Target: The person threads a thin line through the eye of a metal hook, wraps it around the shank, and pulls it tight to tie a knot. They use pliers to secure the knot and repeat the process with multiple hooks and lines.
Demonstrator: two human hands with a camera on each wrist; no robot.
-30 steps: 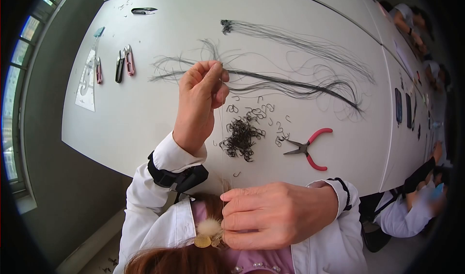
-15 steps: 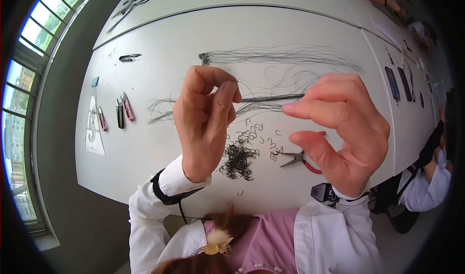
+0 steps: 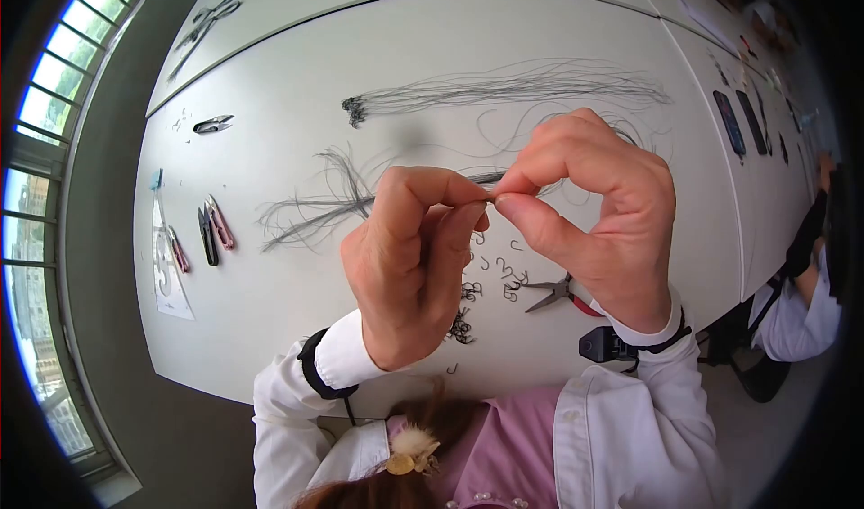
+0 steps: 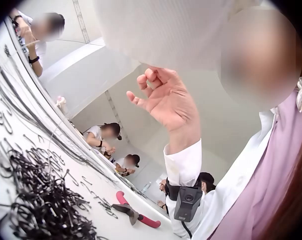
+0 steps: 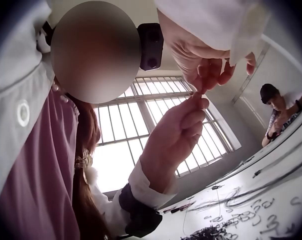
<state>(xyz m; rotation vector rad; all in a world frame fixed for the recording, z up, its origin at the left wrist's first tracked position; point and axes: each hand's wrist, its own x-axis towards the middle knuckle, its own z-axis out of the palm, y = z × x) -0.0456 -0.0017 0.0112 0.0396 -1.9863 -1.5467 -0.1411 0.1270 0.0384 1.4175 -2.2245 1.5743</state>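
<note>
My left hand [image 3: 405, 266] and right hand [image 3: 612, 212] meet fingertip to fingertip above the table. Thumb and forefinger of the left pinch what looks like a fish hook, only its tiny end [image 3: 491, 200] showing. The right thumb and forefinger pinch thin line at that same spot. Below the hands lies a pile of dark fish hooks [image 4: 46, 200], partly hidden by the left hand in the head view. Red-handled pliers [image 3: 549, 295] lie under the right hand. Behind the hands stretches a loose bundle of dark line [image 3: 337, 210].
Farther back lies a bundle of lines [image 3: 504, 93] with hooks clumped at one end. To the left are black snips [image 3: 209, 237], pink snips [image 3: 220, 225] and a clear set square [image 3: 169, 279]. Scissors [image 3: 209, 25] lie beyond the table seam. Phones [image 3: 729, 124] and seated people are at right.
My right hand rose from near my chest, fingers apart half a second ago, then came left and closed at the left fingertips. The left hand shifted slightly and the head view tilted.
</note>
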